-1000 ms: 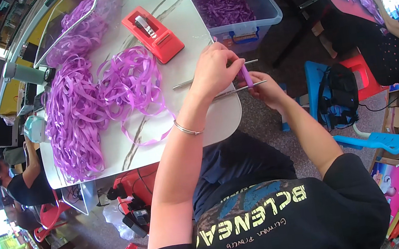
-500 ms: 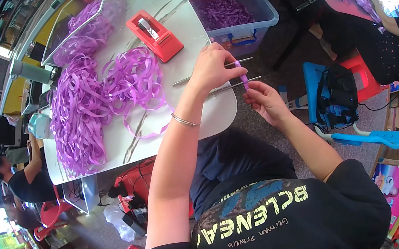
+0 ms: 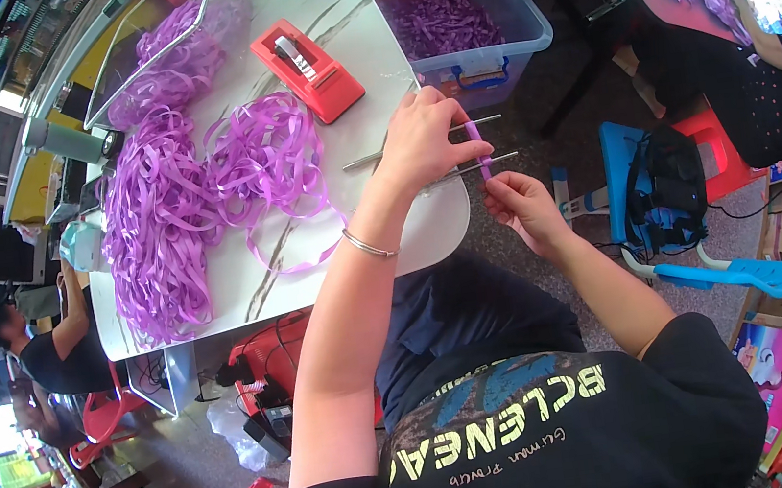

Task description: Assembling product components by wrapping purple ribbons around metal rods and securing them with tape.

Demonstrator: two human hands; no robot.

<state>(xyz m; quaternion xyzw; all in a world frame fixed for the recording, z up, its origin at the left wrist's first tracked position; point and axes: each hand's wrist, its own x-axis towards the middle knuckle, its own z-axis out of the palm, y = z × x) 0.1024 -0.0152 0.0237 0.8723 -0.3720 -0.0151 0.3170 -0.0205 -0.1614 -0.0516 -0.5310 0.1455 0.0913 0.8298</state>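
Observation:
Two thin metal rods (image 3: 491, 118) stick out past the right edge of the table, side by side. A purple ribbon (image 3: 486, 168) runs across the rods near their ends. My left hand (image 3: 424, 139) is over the rods, its thumb and fingers closed on the ribbon. Just nearer to me, my right hand (image 3: 527, 210) pinches the ribbon's lower part between thumb and fingertips. A loose strand leads back under my left forearm to a small pile of purple ribbon (image 3: 266, 157) on the table, beside a larger heap (image 3: 158, 235).
On the white marbled table (image 3: 410, 241) stands a red tape dispenser (image 3: 307, 69). Beyond its right edge is a clear plastic bin (image 3: 523, 44) holding purple pieces. A blue chair (image 3: 625, 183) with a black bag stands right. Other people sit left and far right.
My right hand has moved slightly toward me along the ribbon. My left hand keeps its grip by the rods. The whole view has shifted a little.

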